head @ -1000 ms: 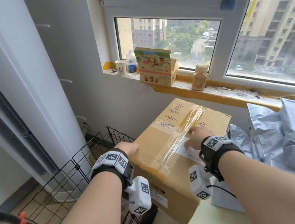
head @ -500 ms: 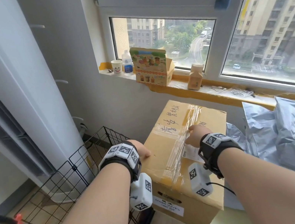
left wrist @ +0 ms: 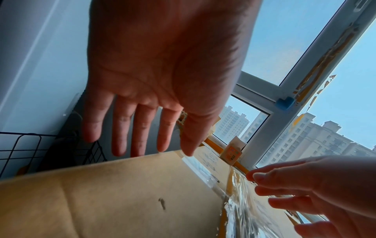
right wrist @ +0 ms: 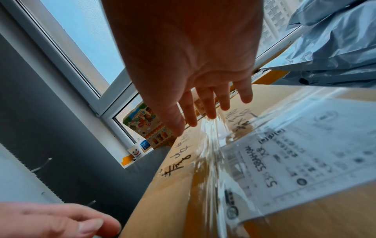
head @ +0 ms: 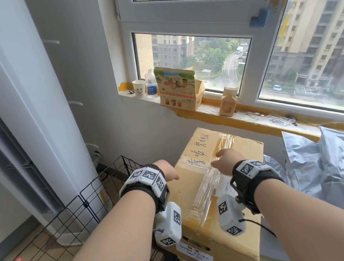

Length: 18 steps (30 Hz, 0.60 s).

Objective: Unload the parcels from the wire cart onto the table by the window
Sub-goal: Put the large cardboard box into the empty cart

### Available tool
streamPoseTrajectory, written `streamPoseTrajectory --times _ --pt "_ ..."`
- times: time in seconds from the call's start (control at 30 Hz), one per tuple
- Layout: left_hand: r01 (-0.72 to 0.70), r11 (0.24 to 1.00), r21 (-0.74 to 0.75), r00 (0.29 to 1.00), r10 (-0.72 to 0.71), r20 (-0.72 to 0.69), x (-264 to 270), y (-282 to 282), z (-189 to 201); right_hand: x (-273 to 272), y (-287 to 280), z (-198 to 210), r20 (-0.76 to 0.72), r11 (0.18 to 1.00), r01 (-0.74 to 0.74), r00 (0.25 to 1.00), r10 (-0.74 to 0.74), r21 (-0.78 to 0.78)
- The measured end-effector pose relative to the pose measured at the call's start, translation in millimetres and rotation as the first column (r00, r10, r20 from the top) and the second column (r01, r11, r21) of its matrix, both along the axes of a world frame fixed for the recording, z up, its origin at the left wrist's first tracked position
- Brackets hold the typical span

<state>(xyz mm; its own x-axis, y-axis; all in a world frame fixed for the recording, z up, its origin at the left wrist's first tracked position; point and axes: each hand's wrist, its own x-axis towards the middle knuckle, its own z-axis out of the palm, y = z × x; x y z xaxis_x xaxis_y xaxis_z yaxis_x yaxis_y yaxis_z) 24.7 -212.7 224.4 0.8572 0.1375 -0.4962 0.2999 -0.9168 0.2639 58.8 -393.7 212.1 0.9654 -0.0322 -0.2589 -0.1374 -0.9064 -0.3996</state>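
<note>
We counted one brown cardboard parcel box (head: 218,181) sealed with clear tape, and one black wire cart (head: 75,210). At least two grey plastic mailer bags (head: 342,161) lay heaped; their exact number we could not tell. The sill held one white smiley paper cup (head: 139,88), one clear plastic bottle (head: 151,86), one colourful printed carton (head: 179,89) and one small tan carton (head: 228,104). Two bare hands showed.

The cardboard box (head: 216,182) is tan with black handwriting and a white label. Silver-grey mailer bags (head: 341,168) lie beside it. The wire cart (head: 83,204) is black.
</note>
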Motion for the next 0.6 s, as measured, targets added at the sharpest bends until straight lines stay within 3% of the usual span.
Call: streamPoseTrajectory --times 0.33,0.6 --pt "-0.059 0.997 -0.059 0.995 0.064 0.08 9 12 0 3 10 14 0.036 0.995 -0.09 0.995 0.089 0.048" --pt "-0.183 0.973 -0.142 0.969 0.203 0.141 -6 33 0 7 29 17 0.058 0.98 -0.187 0.981 0.183 0.069"
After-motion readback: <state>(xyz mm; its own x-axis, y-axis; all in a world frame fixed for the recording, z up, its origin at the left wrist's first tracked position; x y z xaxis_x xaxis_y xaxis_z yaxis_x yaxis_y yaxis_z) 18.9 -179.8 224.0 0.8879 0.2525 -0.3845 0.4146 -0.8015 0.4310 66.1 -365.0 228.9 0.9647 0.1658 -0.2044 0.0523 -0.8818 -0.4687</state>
